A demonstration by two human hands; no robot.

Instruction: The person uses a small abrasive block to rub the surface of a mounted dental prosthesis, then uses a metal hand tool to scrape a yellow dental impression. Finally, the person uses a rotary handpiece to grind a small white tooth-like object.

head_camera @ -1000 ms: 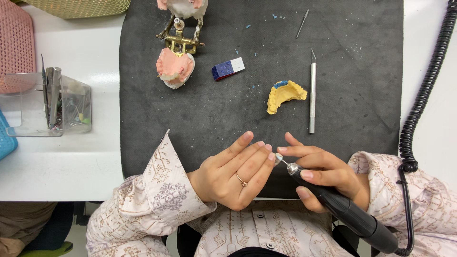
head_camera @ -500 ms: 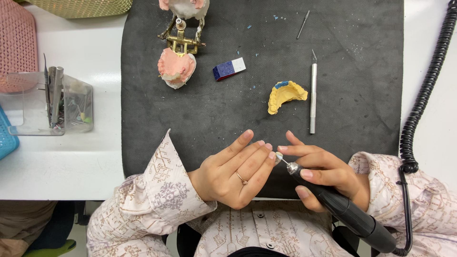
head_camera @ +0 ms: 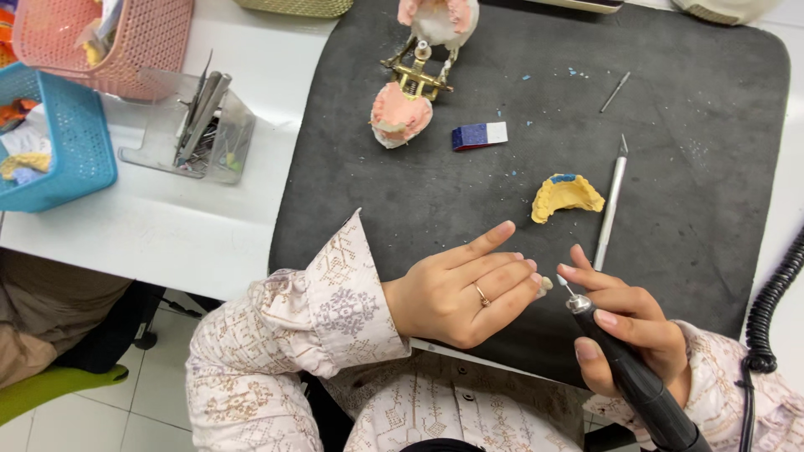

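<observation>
My left hand [head_camera: 465,289] pinches a small pale tooth piece [head_camera: 546,284] at its fingertips, over the front of a dark grey mat [head_camera: 695,125]. My right hand [head_camera: 624,331] grips a black rotary handpiece [head_camera: 636,381]; its small white tip [head_camera: 563,282] sits just right of the piece, almost touching it. A yellow wax rim with a blue patch [head_camera: 566,195] lies on the mat just beyond my hands, beside a slim silver hand instrument [head_camera: 610,205].
A brass articulator with pink dental casts [head_camera: 416,75] stands at the mat's far side, next to a blue-and-white block [head_camera: 480,136]. On the white table to the left are a clear tool holder [head_camera: 201,125], a blue basket [head_camera: 63,146] and a pink basket [head_camera: 117,42]. A coiled black cord [head_camera: 770,310] runs along the right.
The view has shifted, so the mat and hands sit further right and the baskets show. The handpiece tip stands slightly off the piece, which it touched before.
</observation>
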